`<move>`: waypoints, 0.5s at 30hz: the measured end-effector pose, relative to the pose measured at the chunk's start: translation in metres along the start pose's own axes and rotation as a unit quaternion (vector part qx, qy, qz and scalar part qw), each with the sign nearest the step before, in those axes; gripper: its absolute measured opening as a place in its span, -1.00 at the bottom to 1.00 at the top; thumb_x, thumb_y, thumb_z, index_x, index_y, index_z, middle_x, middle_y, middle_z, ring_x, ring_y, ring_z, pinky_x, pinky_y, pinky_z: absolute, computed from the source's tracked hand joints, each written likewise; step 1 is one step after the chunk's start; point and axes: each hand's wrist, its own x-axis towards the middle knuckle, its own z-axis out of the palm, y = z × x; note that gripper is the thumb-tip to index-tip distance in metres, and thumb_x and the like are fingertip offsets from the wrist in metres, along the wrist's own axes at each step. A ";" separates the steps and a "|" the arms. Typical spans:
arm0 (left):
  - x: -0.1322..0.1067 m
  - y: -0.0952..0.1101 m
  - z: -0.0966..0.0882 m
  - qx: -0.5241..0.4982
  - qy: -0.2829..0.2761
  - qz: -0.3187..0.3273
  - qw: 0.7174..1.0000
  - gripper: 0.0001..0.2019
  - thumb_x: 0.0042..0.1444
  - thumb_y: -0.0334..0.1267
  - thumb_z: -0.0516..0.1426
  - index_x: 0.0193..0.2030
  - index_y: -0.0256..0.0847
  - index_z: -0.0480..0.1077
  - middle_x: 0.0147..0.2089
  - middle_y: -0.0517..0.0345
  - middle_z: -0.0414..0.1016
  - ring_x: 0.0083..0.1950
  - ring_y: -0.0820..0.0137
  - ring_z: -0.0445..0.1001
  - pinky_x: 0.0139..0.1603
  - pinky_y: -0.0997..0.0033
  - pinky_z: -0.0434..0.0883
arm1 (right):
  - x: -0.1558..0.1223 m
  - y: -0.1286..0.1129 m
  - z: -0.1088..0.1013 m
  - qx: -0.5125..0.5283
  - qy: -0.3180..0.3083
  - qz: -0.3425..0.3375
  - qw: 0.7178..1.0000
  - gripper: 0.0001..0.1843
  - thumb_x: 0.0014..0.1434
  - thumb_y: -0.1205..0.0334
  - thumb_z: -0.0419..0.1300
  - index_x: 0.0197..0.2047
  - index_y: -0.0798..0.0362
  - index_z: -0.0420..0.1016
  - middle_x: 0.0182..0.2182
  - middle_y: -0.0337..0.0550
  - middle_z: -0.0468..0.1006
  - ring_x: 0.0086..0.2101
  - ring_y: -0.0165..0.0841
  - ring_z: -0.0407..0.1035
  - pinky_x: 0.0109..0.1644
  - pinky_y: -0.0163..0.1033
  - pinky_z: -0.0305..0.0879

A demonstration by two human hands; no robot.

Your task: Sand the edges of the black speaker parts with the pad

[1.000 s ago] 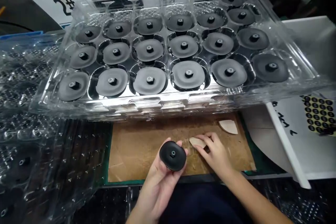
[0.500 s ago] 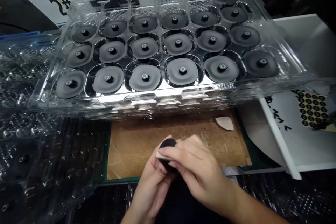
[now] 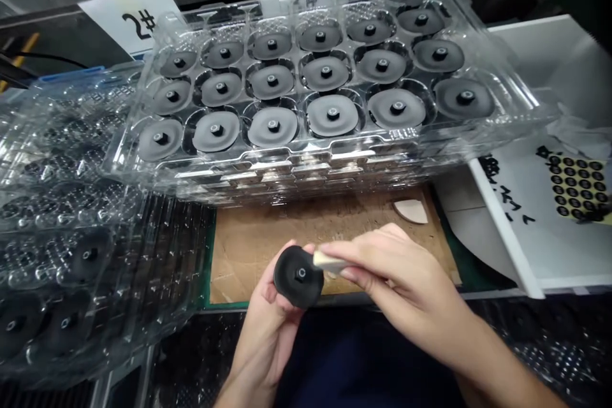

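Observation:
My left hand is closed round a round black disc, a dished part with a small raised post at its centre. That post side faces up towards me. In my right hand an off-white pad, which looks like a sponge wedge, is pinched between thumb and fingers. Its tip lies at the right rim of the disc; I cannot tell whether they touch. Both hands are over the front edge of a brown cardboard sheet. Behind them, a clear plastic tray holds several similar black discs in rows.
Another off-white pad lies on the cardboard at the right. More clear trays are stacked at the left. A white box at the right bears a sheet of round black stickers. Paper signs stand behind the trays.
My right hand has drawn the pad rightwards, off the middle of the disc to its rim. The disc has been turned, so its face and post now show.

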 end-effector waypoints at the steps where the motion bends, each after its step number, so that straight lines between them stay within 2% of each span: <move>1: 0.000 -0.002 0.001 -0.002 -0.009 0.001 1.000 -0.36 -0.25 -0.11 0.38 0.06 -0.09 0.43 -0.01 0.04 0.56 -0.04 0.29 0.50 -0.09 0.46 0.44 | 0.000 -0.001 0.001 0.026 0.036 -0.022 0.999 -0.69 0.24 0.45 0.07 0.00 0.00 0.45 -0.26 -0.23 0.59 -0.29 -0.40 0.40 -0.19 -0.23 0.13; 3: 0.000 -0.004 0.002 -0.014 -0.026 0.001 1.000 -0.39 -0.18 -0.17 0.37 0.08 -0.09 0.41 -0.02 0.05 0.56 -0.03 0.28 0.50 -0.03 0.40 0.43 | 0.000 0.002 0.007 0.074 0.066 -0.036 0.994 -0.72 0.25 0.42 0.07 -0.04 0.03 0.48 -0.24 -0.22 0.60 -0.28 -0.41 0.42 -0.16 -0.25 0.17; 5: 0.001 -0.005 0.003 -0.039 -0.032 -0.004 0.999 -0.48 -0.09 -0.19 0.33 0.08 -0.08 0.41 0.04 0.04 0.53 0.05 0.25 0.47 0.06 0.35 0.41 | -0.006 0.018 0.015 0.086 0.035 0.017 0.996 -0.77 0.24 0.33 0.10 -0.10 -0.03 0.54 -0.30 -0.25 0.61 -0.33 -0.41 0.43 -0.19 -0.27 0.23; 8: 0.001 -0.003 0.001 -0.077 -0.037 -0.015 0.996 -0.59 -0.01 -0.15 0.27 0.02 -0.09 0.45 0.12 0.07 0.49 0.14 0.23 0.42 0.16 0.29 0.35 | -0.029 0.059 0.025 0.057 0.017 0.123 0.991 -0.77 0.21 0.18 0.11 -0.15 -0.06 0.58 -0.28 -0.20 0.63 -0.31 -0.34 0.47 -0.22 -0.25 0.33; 11: 0.000 -0.003 0.000 -0.082 -0.048 -0.026 0.995 -0.58 0.00 -0.16 0.26 0.04 -0.09 0.43 0.16 0.05 0.46 0.15 0.20 0.42 0.24 0.21 0.28 | -0.051 0.094 0.030 0.028 0.044 0.167 0.985 -0.74 0.20 0.17 0.09 -0.21 0.00 0.60 -0.34 -0.11 0.64 -0.35 -0.26 0.48 -0.27 -0.17 0.37; 13: 0.000 -0.005 0.004 -0.072 -0.052 -0.028 0.996 -0.52 -0.03 -0.16 0.28 0.08 -0.09 0.40 0.17 0.00 0.44 0.15 0.16 0.42 0.24 0.16 0.28 | -0.054 0.094 0.027 0.024 0.054 0.180 0.982 -0.75 0.19 0.16 0.09 -0.22 0.00 0.60 -0.34 -0.11 0.64 -0.35 -0.24 0.49 -0.27 -0.15 0.39; 15: -0.001 -0.008 0.011 -0.059 -0.045 -0.023 0.997 -0.45 -0.06 -0.16 0.30 0.13 -0.09 0.36 0.17 -0.03 0.43 0.15 0.14 0.41 0.22 0.15 0.30 | -0.045 0.074 0.021 0.030 0.079 0.180 0.980 -0.73 0.22 0.16 0.08 -0.11 0.01 0.55 -0.23 -0.11 0.62 -0.26 -0.25 0.48 -0.21 -0.17 0.39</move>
